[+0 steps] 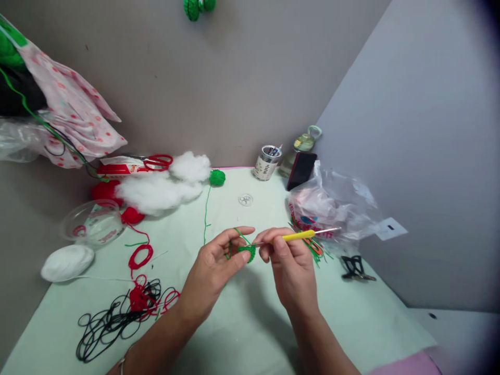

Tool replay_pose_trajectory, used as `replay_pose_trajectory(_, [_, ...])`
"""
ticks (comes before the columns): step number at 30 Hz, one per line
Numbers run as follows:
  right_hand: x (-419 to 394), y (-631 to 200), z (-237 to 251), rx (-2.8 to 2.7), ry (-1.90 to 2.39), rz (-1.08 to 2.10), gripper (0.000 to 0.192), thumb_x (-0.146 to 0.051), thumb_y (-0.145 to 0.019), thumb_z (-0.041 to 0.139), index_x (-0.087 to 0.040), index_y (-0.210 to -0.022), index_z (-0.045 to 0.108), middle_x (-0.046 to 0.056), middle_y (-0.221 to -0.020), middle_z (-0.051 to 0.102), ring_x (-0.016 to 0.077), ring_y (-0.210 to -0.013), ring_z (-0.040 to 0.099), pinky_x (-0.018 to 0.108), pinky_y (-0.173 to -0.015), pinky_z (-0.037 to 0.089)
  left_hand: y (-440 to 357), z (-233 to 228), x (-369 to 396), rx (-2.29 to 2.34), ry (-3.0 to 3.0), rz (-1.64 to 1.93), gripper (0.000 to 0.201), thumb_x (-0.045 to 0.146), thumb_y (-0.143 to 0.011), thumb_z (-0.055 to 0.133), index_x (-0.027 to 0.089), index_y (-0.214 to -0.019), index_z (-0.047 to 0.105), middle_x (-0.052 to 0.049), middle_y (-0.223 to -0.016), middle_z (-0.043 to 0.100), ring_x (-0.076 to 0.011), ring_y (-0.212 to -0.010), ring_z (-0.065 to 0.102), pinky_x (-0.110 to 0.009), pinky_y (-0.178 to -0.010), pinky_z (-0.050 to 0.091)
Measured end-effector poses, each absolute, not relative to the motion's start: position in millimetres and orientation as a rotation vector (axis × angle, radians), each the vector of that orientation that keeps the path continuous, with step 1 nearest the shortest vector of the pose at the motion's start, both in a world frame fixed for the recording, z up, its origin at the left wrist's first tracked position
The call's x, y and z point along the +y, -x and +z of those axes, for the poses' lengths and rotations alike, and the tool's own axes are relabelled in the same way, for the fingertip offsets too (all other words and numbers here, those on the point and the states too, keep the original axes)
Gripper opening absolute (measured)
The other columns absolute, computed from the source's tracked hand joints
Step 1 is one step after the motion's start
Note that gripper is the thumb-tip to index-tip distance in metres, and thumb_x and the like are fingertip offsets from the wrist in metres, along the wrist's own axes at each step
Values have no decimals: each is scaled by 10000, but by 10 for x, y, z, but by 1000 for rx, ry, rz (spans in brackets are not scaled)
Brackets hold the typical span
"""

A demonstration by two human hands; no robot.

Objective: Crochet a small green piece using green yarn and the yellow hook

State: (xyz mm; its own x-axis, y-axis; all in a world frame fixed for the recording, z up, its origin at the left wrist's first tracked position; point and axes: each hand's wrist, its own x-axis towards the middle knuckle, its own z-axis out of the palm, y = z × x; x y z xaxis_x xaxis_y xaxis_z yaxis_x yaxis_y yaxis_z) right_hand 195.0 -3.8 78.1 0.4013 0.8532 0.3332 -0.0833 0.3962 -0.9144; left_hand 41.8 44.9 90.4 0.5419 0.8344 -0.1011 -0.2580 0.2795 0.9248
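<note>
My left hand pinches a small green crochet piece between thumb and fingers, with green yarn looped over the index finger. My right hand grips a yellow-handled crochet hook, its metal tip pointing left into the green piece. A green strand runs from the work back to a small green yarn ball near the wall. Both hands hover above the pale green table cover.
White stuffing, red scissors, red yarn, tangled black cord, a clear bowl and a white ball lie left. A tin, phone, plastic bag and black clips sit right.
</note>
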Motion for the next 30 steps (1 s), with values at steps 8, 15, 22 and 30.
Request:
replay_pose_trajectory(8, [-144, -1922, 806, -1388, 1121, 302, 229, -143, -1052, 515, -238, -1061, 723, 50, -927, 750, 168, -788, 688, 305, -695, 562, -435, 910, 435, 806, -1123, 889, 305, 257, -845, 820, 271, -1149, 807, -9, -896, 629, -193, -898, 570, -330, -867, 436])
replay_pose_trajectory(15, [-173, -1895, 724, -1523, 1176, -87, 294, -100, -998, 600, -281, -1160, 765, 74, -993, 755, 205, -877, 718, 325, -706, 598, -482, 888, 413, 589, -657, 727, 470, 332, -822, 871, 223, -1270, 783, -11, -903, 642, -157, -866, 559, -287, -864, 446])
replay_pose_trajectory(22, [-77, -1929, 870, -1168, 1010, 526, 201, -233, -1038, 602, -237, -954, 784, 55, -906, 763, 170, -746, 680, 301, -640, 571, -457, 935, 428, 595, -759, 766, 363, 294, -824, 870, 257, -1182, 824, -18, -918, 696, -176, -923, 579, -296, -903, 430])
replay_pose_trajectory(30, [-154, -1860, 728, -1550, 1202, -67, 343, -85, -967, 657, -309, -1191, 787, 74, -1074, 771, 205, -916, 734, 331, -743, 619, -530, 863, 403, 586, -608, 753, 394, 334, -804, 889, 238, -1181, 828, -38, -969, 724, -192, -980, 614, -318, -970, 453])
